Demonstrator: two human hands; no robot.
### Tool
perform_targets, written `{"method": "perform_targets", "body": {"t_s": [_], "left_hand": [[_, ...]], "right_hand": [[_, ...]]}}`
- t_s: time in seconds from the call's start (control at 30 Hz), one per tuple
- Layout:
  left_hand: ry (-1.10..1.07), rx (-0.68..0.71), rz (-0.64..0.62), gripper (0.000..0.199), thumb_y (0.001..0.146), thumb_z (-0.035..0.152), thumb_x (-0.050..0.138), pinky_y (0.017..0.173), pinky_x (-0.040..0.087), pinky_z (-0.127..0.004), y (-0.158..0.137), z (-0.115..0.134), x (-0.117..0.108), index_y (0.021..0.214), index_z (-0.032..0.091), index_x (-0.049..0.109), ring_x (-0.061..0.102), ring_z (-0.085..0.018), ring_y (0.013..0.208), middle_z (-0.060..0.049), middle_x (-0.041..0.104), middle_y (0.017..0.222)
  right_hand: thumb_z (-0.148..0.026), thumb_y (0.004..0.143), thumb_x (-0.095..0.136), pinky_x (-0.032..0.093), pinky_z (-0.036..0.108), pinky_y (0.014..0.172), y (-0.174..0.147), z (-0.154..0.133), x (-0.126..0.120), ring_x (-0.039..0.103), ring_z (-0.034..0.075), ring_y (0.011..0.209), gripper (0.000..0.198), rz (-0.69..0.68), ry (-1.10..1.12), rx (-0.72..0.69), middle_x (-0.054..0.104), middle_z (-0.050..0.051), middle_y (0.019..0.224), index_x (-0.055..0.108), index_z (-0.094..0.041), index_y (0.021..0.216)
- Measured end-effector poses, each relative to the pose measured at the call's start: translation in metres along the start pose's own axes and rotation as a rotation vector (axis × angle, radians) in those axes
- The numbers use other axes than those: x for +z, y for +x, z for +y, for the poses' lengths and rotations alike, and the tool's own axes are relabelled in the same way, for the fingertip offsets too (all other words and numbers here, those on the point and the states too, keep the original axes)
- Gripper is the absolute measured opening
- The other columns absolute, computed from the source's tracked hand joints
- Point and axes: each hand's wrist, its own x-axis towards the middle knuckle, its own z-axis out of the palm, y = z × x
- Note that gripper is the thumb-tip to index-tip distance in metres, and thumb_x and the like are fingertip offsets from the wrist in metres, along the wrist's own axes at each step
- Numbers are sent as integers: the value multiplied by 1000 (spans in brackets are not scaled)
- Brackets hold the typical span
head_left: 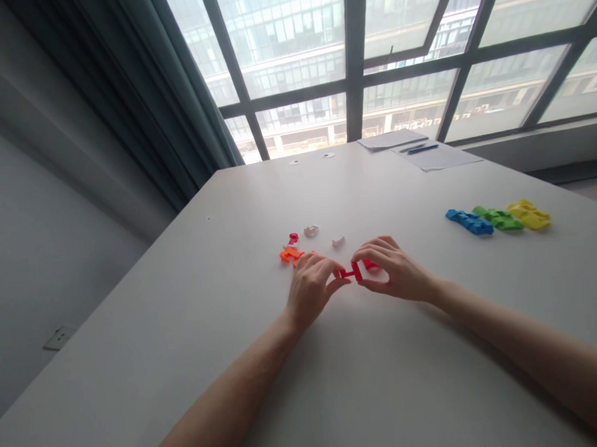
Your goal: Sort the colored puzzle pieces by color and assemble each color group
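Between my two hands is a small red plastic piece (357, 272), held just above the table. My left hand (313, 281) pinches its left end with thumb and fingers. On its right end, my right hand (391, 268) closes with thumb and fingertips. Another red part (371, 264) shows behind the right fingers, partly hidden. Orange plastic pieces (291, 254) lie just beyond my left hand, which covers some of them. Near them are a small red piece (293, 238), a whitish piece (311, 231) and a second pale piece (338, 241).
On the right side of the white table (183, 309) stand a blue toy car (469, 222), a green one (499, 217) and a yellow one (529, 215), side by side. Papers (440, 157) with pens (423, 148) lie at the far edge, by the window.
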Motion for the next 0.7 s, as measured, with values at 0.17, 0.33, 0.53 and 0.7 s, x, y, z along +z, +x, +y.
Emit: {"method": "perform_targets", "body": {"t_s": [0.17, 0.33, 0.53, 0.7], "left_hand": [[12, -71, -11, 23, 84, 35, 68, 87, 44, -38, -1, -1, 0, 99, 20, 60, 62, -20, 86, -1, 69, 85], [53, -89, -70, 16, 87, 33, 65, 89, 45, -40, -1, 0, 1, 97, 20, 60, 62, -22, 91, -3, 68, 91], [36, -47, -144, 9, 87, 29, 65, 95, 43, -42, 0, 0, 2, 91, 21, 63, 61, -21, 94, -3, 68, 95], [21, -53, -171, 7, 88, 27, 63, 98, 41, -43, -1, -2, 3, 92, 21, 63, 60, -21, 95, -3, 68, 96]], "right_hand": [[-23, 84, 63, 44, 41, 88, 4, 7, -17, 62, 23, 94, 21, 47, 1, 87, 69, 6, 98, 57, -24, 104], [-29, 85, 63, 47, 43, 89, -12, 21, -35, 61, 25, 100, 21, -9, 42, 146, 67, 8, 105, 59, -24, 105], [-27, 85, 61, 50, 41, 90, -44, 27, -31, 61, 24, 102, 20, -52, 50, 185, 65, 9, 109, 62, -25, 105], [-26, 84, 62, 49, 43, 92, -48, 29, -25, 60, 24, 103, 21, -72, 17, 200, 64, 9, 109, 62, -25, 105]]}}
